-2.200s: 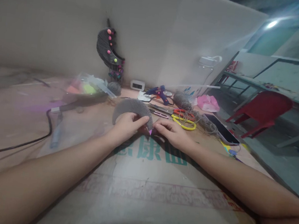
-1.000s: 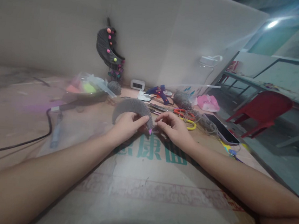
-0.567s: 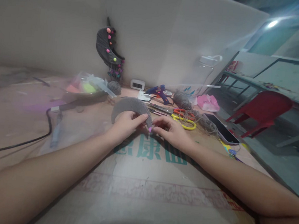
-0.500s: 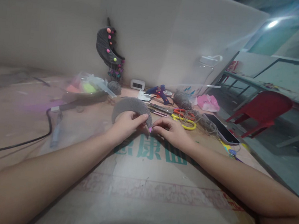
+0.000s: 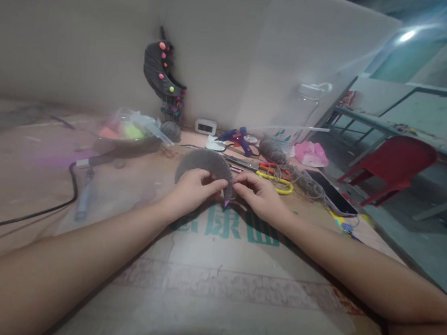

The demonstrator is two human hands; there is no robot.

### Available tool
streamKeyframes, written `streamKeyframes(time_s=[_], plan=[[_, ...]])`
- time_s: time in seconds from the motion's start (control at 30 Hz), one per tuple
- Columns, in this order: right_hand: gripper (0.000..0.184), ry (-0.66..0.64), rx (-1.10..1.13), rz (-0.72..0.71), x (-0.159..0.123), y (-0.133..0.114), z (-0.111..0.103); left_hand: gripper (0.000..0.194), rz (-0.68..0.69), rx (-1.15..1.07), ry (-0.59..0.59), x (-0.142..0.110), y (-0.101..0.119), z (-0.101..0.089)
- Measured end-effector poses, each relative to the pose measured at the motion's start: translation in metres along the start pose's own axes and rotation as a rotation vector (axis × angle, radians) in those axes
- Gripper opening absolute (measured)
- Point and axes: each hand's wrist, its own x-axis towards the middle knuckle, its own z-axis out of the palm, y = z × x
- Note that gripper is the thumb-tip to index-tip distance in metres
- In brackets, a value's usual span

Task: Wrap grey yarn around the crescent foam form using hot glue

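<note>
A crescent wrapped in grey yarn (image 5: 202,161) is held just above the cardboard-covered table. My left hand (image 5: 193,188) grips it from the near side, thumb lying along the inner curve. My right hand (image 5: 258,192) pinches the crescent's right end between thumb and fingers. A small purple tip (image 5: 227,203) shows at that end, below the fingertips. Beyond my right hand lie scissors with yellow handles (image 5: 275,184) and an orange-handled tool (image 5: 273,168). On the wall behind hangs a finished-looking dark crescent with coloured balls (image 5: 156,71).
A blue glue gun (image 5: 239,139) with a red light stands at the back by a small white clock (image 5: 206,127). Loose grey yarn (image 5: 305,181) trails beside a phone (image 5: 331,193). At left are a bowl of coloured pieces (image 5: 127,140) and a black cable (image 5: 73,184).
The grey crescent has shifted slightly right and turned, its tip now pointing down. My right fingers have moved from the purple tip up onto the yarn-wrapped end.
</note>
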Motion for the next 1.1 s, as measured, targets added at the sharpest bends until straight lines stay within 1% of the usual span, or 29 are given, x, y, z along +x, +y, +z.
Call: streamKeyframes(time_s=[0.07, 0.17, 0.33, 0.43, 0.57, 0.63, 0.77, 0.83, 0.93, 0.97, 1.07, 1.1], plan=[[0.011, -0.006, -0.043, -0.065, -0.001, -0.003, 0.000, 0.033, 0.011, -0.061, -0.005, -0.001, -0.001, 0.001], [0.010, -0.022, -0.086, -0.138, -0.004, -0.007, 0.001, 0.028, 0.000, -0.186, -0.009, -0.001, -0.003, 0.003], [0.008, -0.019, -0.099, -0.214, -0.005, -0.007, 0.000, 0.031, -0.004, -0.338, -0.058, -0.002, 0.000, 0.004], [0.009, 0.015, -0.113, -0.242, -0.004, -0.005, -0.001, 0.033, 0.020, -0.324, -0.071, -0.002, 0.003, 0.003], [0.013, 0.014, -0.147, -0.286, -0.004, -0.004, -0.001, 0.033, 0.020, -0.200, -0.061, -0.003, 0.002, 0.002], [0.012, 0.012, -0.153, -0.263, -0.005, -0.005, 0.000, 0.034, 0.017, -0.179, -0.043, -0.003, 0.001, 0.002], [0.014, 0.008, -0.162, -0.099, -0.005, -0.005, 0.002, 0.031, -0.018, -0.265, 0.003, -0.002, 0.002, 0.001], [0.016, -0.019, -0.177, -0.051, -0.003, -0.003, 0.002, 0.031, -0.043, -0.309, 0.031, -0.001, 0.002, 0.001], [0.024, -0.074, -0.227, -0.066, -0.001, 0.000, 0.002, 0.032, -0.045, -0.335, 0.081, 0.002, 0.001, 0.001], [0.024, -0.094, -0.254, -0.089, -0.001, 0.002, 0.002, 0.031, -0.039, -0.347, 0.097, 0.002, 0.000, 0.001], [0.009, -0.147, -0.306, -0.152, 0.000, 0.004, 0.003, 0.030, -0.028, -0.402, 0.135, 0.004, -0.001, 0.001], [0.011, -0.147, -0.307, -0.164, -0.001, 0.004, 0.003, 0.030, -0.026, -0.416, 0.143, 0.004, -0.001, 0.001]])
